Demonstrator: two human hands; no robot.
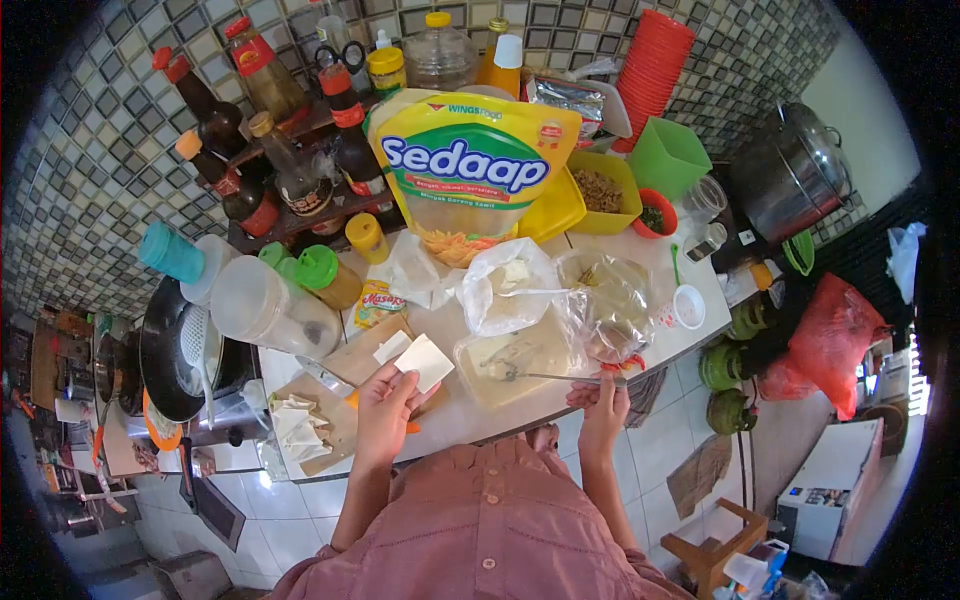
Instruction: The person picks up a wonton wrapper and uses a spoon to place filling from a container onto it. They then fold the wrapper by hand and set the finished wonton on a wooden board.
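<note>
A pale square piece (425, 362) is held between the fingers of my left hand (388, 402), above a brown board (366, 352). A smaller pale piece (392, 347) lies beside it on the board. My right hand (600, 405) grips the handle of a metal spoon (560, 377), whose far end rests in a clear shallow container (480, 391) with a pale mixture. Behind the container sit an open white plastic bag (508, 285) with white contents and a clear bag (612, 312). Folded pale pieces (298, 425) lie on the left part of the counter.
A large yellow Sedaap pouch (465, 165) stands at the back centre. Jars and sauce bottles (205, 110) crowd the left, near a black wok (180, 350). Yellow box (605, 190), red bowl (655, 213) and white cup (688, 307) stand right. The counter's front edge is close to my body.
</note>
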